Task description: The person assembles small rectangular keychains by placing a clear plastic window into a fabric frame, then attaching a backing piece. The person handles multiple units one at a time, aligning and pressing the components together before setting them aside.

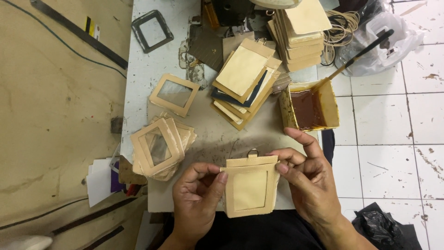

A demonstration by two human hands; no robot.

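Tan card holder [250,187] pinched between fingers of both hands [196,194] [311,181], near glue-filled box [309,109].

We have a single view, from a camera worn on the head, looking almost straight down at the counter [152,69] from close above. Our own forearms enter from the bottom edge, so the far side of the counter lies at the top. White floor tiles [388,125] fill the right side, a tan board [51,102] the left.
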